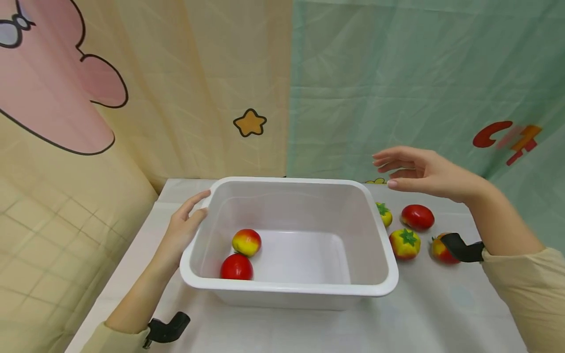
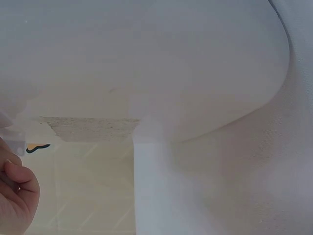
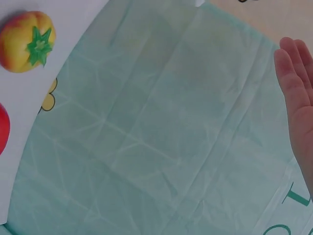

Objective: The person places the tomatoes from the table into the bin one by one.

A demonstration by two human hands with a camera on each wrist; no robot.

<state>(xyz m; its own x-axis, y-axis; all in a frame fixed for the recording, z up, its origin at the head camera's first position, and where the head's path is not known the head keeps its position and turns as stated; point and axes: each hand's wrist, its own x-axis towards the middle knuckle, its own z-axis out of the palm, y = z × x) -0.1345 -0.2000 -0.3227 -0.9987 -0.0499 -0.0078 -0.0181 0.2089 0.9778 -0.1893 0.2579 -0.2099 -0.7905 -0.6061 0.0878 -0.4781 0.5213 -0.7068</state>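
Observation:
A white plastic basin (image 1: 289,288) stands on the table, holding a red-and-yellow fruit (image 1: 246,242) and a round red fruit (image 1: 236,267) at its left end. My left hand (image 1: 182,225) grips the basin's left rim; in the left wrist view part of this hand (image 2: 18,200) shows beside the basin's wall (image 2: 146,63). Raised above the back right of the table, my right hand (image 1: 419,171) has loosely extended fingers and holds nothing. Below it are a dark red oval fruit (image 1: 417,217) and a yellow-red fruit with a green star-shaped top (image 1: 404,244).
Another green-topped fruit (image 1: 384,214) is partly hidden behind the basin's right rim. A red-and-yellow fruit (image 1: 445,249) lies farther right, partly covered by the black wrist mount (image 1: 463,248). Behind the white-covered table (image 1: 309,331) hangs a printed curtain (image 1: 335,98).

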